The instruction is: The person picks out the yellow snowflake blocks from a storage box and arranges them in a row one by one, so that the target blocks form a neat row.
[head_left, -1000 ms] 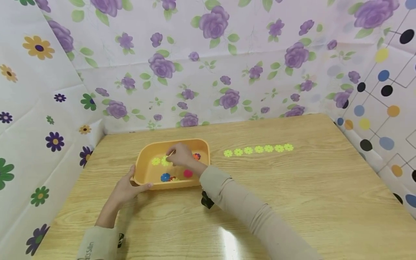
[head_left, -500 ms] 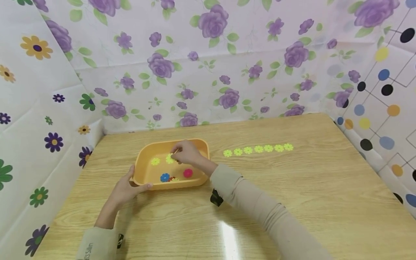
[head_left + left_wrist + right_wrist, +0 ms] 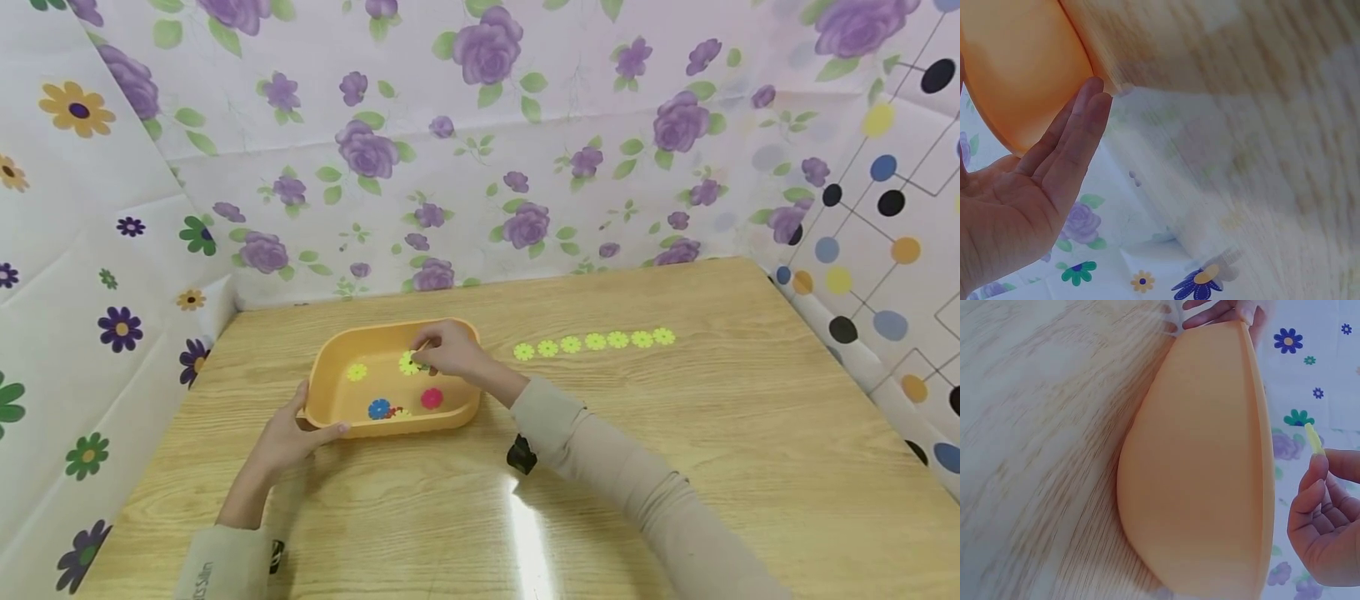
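My right hand is over the orange plastic basin. Between thumb and index finger it pinches a yellow flower-shaped disc, which appears edge-on above the rim in the right wrist view. My left hand grips the basin's near left corner, thumb along the front and fingers against the outer wall. Inside the basin lie another yellow disc, a blue one, a pink one, and a few partly hidden red and yellow pieces by the front wall.
A row of several yellow flower discs lies on the wooden table right of the basin. Flower-patterned cloth hangs behind the table, and patterned sheets close off both sides.
My right hand has lifted the yellow disc and carried it rightward above the basin. My left hand keeps its hold on the corner. The row of discs is unchanged.
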The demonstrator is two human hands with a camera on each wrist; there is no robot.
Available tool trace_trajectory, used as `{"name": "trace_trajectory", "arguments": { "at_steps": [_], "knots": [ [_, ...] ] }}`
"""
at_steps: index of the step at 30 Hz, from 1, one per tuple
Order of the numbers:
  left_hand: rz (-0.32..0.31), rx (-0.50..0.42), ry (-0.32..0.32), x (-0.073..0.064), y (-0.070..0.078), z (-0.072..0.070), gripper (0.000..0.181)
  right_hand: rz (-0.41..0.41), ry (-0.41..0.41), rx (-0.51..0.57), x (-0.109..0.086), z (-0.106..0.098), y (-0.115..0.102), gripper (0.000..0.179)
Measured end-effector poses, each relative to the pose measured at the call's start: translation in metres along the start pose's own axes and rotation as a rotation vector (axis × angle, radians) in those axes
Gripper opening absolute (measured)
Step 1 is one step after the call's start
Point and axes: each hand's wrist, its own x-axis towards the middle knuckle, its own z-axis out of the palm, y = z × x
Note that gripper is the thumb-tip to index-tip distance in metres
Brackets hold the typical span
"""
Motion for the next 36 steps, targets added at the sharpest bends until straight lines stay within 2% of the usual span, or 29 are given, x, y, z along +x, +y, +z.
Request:
{"name": "trace_trajectory", "arguments": {
  "at_steps": [11,22,24,36],
  "knots": [
    [-0.006,-0.002,0.002,-0.002,-0.001,-0.001,0.105,-0.024,0.019,-0.041,-0.013,-0.025,0.011,0.014],
    [0.009,-0.02,-0.001,0.0,-0.002,0.0,0.105,0.059,0.066,0.02,-0.034,-0.053,0.011,0.017],
    [0.006,-0.023,0.0,0.001,-0.002,0.0,0.105,0.07,0.076,0.035,-0.031,-0.059,0.023,0.016],
    [0.006,-0.02,0.007,0.0,-0.001,0.0,0.105,0.078,0.106,0.123,-0.051,-0.095,0.039,0.02]
  ]
}}
